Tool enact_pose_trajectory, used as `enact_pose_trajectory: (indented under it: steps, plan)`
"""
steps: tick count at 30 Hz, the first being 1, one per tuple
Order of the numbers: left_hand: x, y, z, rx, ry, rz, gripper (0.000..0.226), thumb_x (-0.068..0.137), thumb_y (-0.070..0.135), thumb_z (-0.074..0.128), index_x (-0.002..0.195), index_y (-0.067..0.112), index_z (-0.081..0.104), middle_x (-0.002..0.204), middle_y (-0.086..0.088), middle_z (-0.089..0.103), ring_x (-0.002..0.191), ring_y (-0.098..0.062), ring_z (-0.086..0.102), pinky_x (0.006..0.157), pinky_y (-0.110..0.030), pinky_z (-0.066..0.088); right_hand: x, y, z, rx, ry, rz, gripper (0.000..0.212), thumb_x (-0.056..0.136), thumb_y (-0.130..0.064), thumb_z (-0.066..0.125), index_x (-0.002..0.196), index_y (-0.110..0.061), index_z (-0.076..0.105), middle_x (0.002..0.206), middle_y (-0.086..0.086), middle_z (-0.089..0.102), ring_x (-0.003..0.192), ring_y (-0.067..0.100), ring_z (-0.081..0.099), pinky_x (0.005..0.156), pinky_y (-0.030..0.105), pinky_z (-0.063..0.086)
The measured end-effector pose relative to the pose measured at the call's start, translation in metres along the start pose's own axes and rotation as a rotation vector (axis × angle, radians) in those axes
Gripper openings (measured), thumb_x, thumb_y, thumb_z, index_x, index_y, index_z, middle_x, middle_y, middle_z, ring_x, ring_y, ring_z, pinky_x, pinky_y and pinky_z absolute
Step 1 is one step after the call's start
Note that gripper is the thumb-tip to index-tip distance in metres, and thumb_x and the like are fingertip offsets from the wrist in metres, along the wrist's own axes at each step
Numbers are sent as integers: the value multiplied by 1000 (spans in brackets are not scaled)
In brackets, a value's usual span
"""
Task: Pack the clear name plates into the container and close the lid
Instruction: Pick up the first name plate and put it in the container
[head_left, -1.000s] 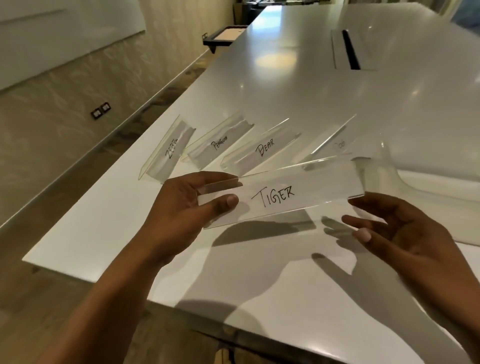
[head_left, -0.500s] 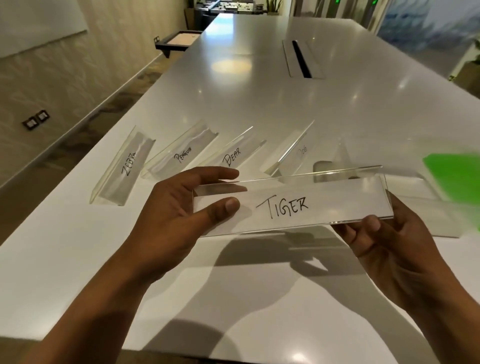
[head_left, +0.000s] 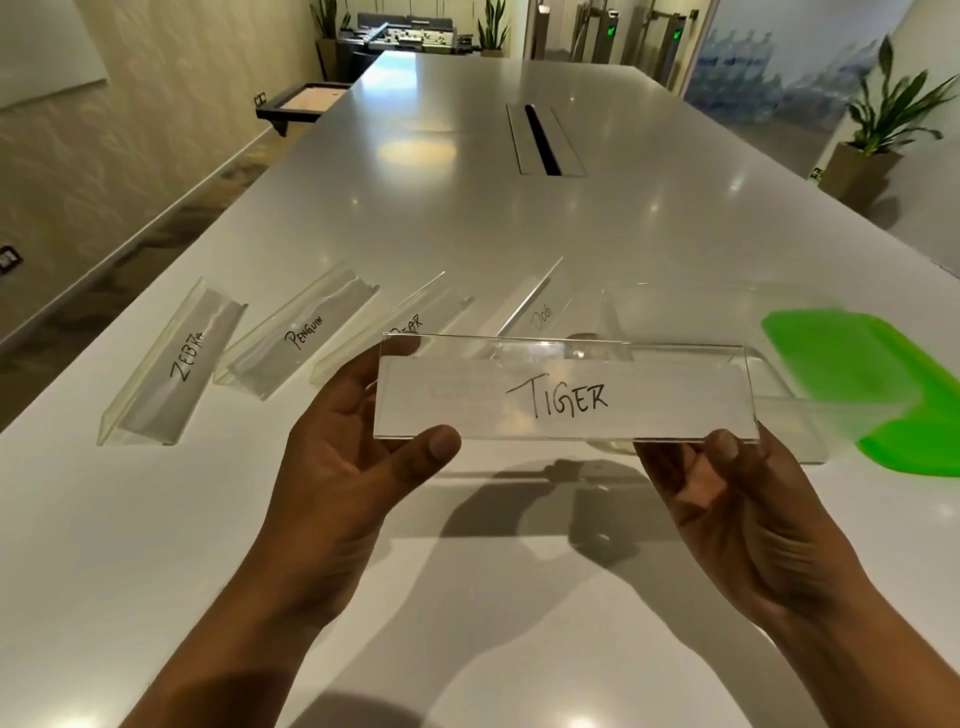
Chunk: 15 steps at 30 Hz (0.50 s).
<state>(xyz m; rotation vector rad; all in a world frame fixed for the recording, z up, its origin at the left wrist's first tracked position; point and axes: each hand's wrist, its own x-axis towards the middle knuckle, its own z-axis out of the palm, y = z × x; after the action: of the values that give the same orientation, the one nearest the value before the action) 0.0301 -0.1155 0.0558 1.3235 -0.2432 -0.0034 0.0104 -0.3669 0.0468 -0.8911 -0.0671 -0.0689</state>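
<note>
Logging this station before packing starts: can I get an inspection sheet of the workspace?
Surface: glossy white table with a dark slot.
Job's things: TIGER plate held above the table; ZEBRA plate, PENGUIN plate, half-hidden plate and faintly marked plate lie on it; clear container at right, green lid off, beside it.
Clutter: nothing seen.
Grippers: left hand and right hand each pinch one end of the TIGER plate.
Cables: nothing seen.
Surroundings: potted plant, wall socket.

The person's left hand (head_left: 337, 467) and right hand (head_left: 737, 504) are bare, with short, rounded thumbnails (head_left: 440, 445), and both forearms (head_left: 218, 649) are uncovered down to the lower edge.
</note>
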Motion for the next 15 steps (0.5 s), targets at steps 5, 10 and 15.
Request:
enact_pose_trajectory:
  steps: [5,10,15]
  plan:
    - [0,-2,5,-13,22,5,73,50,48,89,116,37,61,116,6,69,112,-23,65,88,-32,55,-1,-3,-7,5,34,6,77,45,-27,96,114,-11,65,102,9,73,99,22,69,94,38,50]
    - [1,-4,9,-44,24,-12,74,48,48,90,115,38,62,117,5,69,116,-25,63,89,-35,55,-2,-4,-12,-44,-2,-6,74,50,-28,94,116,-13,65,107,11,72,100,24,68,99,42,46]
    - [2,-5,10,-52,35,-27,74,46,49,90,114,39,63,118,5,69,116,-24,63,90,-36,55,0,-4,-16,-65,-22,-11,71,54,-27,93,117,-11,64,110,11,71,102,27,67,103,49,40]
